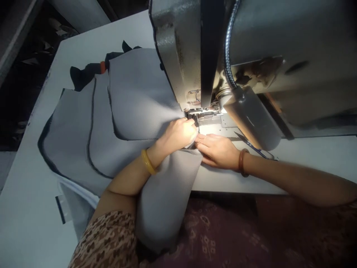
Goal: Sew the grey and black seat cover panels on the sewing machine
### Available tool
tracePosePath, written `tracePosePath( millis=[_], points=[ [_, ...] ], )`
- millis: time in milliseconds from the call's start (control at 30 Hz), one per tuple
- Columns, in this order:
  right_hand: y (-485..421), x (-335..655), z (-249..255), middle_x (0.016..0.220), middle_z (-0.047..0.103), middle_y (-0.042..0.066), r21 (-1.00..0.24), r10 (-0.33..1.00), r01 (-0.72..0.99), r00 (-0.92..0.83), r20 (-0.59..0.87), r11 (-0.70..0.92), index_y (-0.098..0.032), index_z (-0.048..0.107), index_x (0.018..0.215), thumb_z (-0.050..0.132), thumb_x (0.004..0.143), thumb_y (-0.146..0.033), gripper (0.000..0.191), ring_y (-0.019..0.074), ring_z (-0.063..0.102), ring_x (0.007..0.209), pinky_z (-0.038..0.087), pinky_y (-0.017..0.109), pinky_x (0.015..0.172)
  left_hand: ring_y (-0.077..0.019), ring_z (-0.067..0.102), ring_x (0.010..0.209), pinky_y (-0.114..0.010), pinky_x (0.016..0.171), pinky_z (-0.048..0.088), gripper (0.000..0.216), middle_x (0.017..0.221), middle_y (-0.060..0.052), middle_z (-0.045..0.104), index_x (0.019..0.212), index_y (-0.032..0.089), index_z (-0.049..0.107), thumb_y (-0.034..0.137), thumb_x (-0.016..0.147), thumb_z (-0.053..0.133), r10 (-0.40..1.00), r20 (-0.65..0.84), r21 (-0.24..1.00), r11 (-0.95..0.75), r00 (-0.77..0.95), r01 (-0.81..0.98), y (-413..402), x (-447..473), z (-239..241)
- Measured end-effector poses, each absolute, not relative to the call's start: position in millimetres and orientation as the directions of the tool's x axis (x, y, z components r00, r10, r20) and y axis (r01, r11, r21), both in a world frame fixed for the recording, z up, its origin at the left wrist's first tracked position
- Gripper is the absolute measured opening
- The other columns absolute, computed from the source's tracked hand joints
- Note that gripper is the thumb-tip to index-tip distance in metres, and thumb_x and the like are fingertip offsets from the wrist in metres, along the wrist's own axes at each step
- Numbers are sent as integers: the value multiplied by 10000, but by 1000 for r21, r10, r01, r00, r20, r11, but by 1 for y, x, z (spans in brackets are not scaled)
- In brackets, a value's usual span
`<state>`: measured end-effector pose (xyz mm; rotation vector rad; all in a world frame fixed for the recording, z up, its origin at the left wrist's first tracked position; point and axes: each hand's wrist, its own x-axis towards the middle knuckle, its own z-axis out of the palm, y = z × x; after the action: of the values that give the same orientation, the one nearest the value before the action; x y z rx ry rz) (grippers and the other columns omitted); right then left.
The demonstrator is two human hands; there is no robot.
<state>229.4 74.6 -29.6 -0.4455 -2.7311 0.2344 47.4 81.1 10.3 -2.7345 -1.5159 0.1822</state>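
Grey fabric panels (136, 96) with dark edging spread over the left of the table and run to the sewing machine (173, 44). Close in front of the presser foot (192, 113), my left hand (182, 132) is closed on the fabric, its fingers curled. My right hand (219, 150) lies just right of it, fingertips pinching the fabric's edge and meeting the left hand. One part of the fabric hangs over the table's front edge below the hands. The needle and the exact stitching spot are hidden behind my left hand.
A lamp (252, 119) on a flexible metal neck lights the sewing area. Thread snips (255, 146) lie on the white table (315, 156), behind my right wrist. Black straps with an orange piece (103, 67) stick out at the fabric's far edge.
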Motion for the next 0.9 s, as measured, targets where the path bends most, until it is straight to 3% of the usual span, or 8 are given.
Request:
tracePosePath(
  millis=[233,367,467,567,667,733,833,900],
  points=[
    [83,226,-33,1111,579,151,-274,385,303,-862,329,913,-122,579,866,412,875,-256,214,228,507,986,410,340,795,-221,619,744,-334,633,469,391,920,-103,667,851,127,684,269,932,329,836,-174,-57,-536,520,842,102,48,15],
    [85,223,-33,1117,592,119,-365,439,307,-818,371,879,-126,571,1013,443,851,-207,221,204,528,992,430,329,831,-222,620,757,-326,668,463,370,887,-115,666,854,110,683,273,919,357,823,-190,-61,-555,536,830,108,45,15],
    [88,221,-35,1056,617,99,-405,434,269,-807,400,874,-148,584,912,477,842,-215,144,195,553,963,446,324,837,-210,611,796,-298,679,446,324,888,-107,653,836,112,672,269,898,396,769,-214,-47,-624,603,780,98,36,24],
    [89,220,-39,1050,624,114,-367,363,213,-836,412,906,-145,572,797,504,846,-250,133,209,568,977,465,333,836,-194,594,700,-285,601,408,324,800,-79,654,761,141,655,293,887,399,756,-354,-78,-611,551,788,79,25,47],
    [86,219,-40,1106,622,117,-274,313,212,-858,407,938,-127,591,854,494,845,-201,123,223,575,1023,471,349,866,-154,517,529,-271,519,336,356,631,-34,617,641,172,603,272,889,369,748,-490,-91,-555,448,827,55,24,71],
    [82,218,-38,1139,615,119,-241,349,276,-870,348,930,-114,601,891,477,830,-144,141,226,580,1039,473,352,877,-127,454,464,-256,486,295,372,553,-5,568,604,178,563,250,898,346,708,-543,4,-536,452,844,41,32,78],
    [78,218,-32,1166,602,134,-245,407,353,-884,229,903,-97,598,979,509,781,-121,219,236,583,1049,488,348,854,-105,477,507,-223,497,324,378,591,11,567,631,172,536,200,923,298,663,-512,264,-484,546,835,26,48,66],
    [78,220,-27,1140,613,137,-266,403,350,-896,184,898,-96,596,1003,537,745,-121,266,239,593,1031,500,337,816,-111,516,572,-217,531,361,359,666,-6,593,682,161,545,157,925,280,702,-454,318,-447,548,836,21,54,48]
  ],
)
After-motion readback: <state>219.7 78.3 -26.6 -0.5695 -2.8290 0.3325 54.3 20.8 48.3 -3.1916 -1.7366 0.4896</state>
